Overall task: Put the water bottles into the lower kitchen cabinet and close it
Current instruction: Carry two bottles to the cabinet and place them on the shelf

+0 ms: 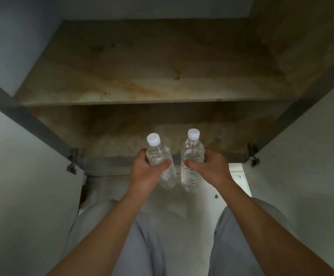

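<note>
The carrying-in step is under way: the left hand [144, 169] grips one bottle [160, 160] and the right hand [206, 166] grips the other bottle [192, 159], both at the cabinet [154, 127] threshold. Next, I reckon, both reach forward and set them upright on the floor beyond the fingers. Clear, full, white-capped, label-free.

We see clear plastic in the left bottle [156, 155] and the right bottle [193, 153], both with white caps [153, 139] and fine ribbed bands low down. The cabinet shelf [142, 76] is mottled tan and brown (one rusty orange streak crosses it). The doors [23, 186] are pale grey-white, the frame [102, 162] dark grey, the trousers [148, 246] light bluish grey.
</note>
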Tool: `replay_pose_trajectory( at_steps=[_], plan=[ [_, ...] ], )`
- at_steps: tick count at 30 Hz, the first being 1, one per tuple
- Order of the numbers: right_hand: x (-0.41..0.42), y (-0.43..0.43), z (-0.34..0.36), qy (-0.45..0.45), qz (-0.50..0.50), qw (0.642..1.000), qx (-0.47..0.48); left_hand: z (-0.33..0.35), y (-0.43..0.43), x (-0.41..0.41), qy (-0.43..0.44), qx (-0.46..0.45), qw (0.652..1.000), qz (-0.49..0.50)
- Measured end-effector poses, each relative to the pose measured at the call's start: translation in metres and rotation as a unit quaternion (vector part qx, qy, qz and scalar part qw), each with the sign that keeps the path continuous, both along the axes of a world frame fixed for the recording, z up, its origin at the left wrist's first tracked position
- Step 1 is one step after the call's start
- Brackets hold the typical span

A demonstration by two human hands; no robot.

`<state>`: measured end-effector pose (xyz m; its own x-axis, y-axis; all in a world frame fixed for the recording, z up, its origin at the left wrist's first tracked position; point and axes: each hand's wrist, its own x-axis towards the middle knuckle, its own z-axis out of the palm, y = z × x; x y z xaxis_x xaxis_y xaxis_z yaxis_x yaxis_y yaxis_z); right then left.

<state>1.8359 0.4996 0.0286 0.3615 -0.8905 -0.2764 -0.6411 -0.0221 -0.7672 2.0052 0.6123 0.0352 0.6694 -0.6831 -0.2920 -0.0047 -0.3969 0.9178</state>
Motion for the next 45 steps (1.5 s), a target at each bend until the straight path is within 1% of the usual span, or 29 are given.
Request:
replay_pose_trajectory(
  at_steps=[7,11,15,17,20,22,25,28,33,37,38,41,45],
  plan=[
    [-0.006,-0.016,-0.025,0.045,-0.01,0.998,0.036,-0.018,-0.009,-0.002,0.021,0.054,0.998,-0.031],
    [0.007,-0.039,-0.056,0.031,-0.014,0.999,0.034,-0.042,-0.03,0.012,0.029,0.088,0.994,-0.05],
    [0.027,-0.061,-0.083,0.005,-0.033,0.998,0.062,-0.078,-0.068,0.033,0.04,0.104,0.992,-0.066],
    [0.038,-0.07,-0.103,-0.001,-0.049,0.997,0.061,-0.094,-0.084,0.04,0.045,0.104,0.991,-0.073],
    [0.051,-0.079,-0.132,0.008,-0.092,0.994,0.056,-0.13,-0.1,0.051,0.055,0.09,0.994,-0.033],
    [0.058,-0.082,-0.141,0.04,-0.099,0.994,0.036,-0.152,-0.104,0.057,0.03,0.097,0.995,-0.003],
    [0.067,-0.088,-0.147,0.077,-0.093,0.993,0.013,-0.165,-0.107,0.064,-0.041,0.115,0.992,-0.002],
    [0.075,-0.092,-0.152,0.099,-0.077,0.992,-0.005,-0.165,-0.114,0.064,-0.057,0.098,0.993,-0.019],
    [0.087,-0.086,-0.167,0.114,-0.072,0.991,-0.026,-0.179,-0.123,0.064,-0.117,0.106,0.986,-0.054],
    [0.095,-0.074,-0.18,0.088,-0.098,0.989,-0.063,-0.203,-0.114,0.072,-0.223,0.133,0.964,-0.06],
    [0.097,-0.075,-0.181,0.086,-0.099,0.989,-0.061,-0.204,-0.114,0.074,-0.229,0.139,0.961,-0.064],
    [0.101,-0.077,-0.179,0.09,-0.09,0.991,-0.051,-0.188,-0.112,0.073,-0.179,0.14,0.972,-0.06],
    [0.106,-0.077,-0.172,0.104,-0.088,0.99,-0.028,-0.177,-0.092,0.057,-0.103,0.111,0.988,-0.013]
  ],
)
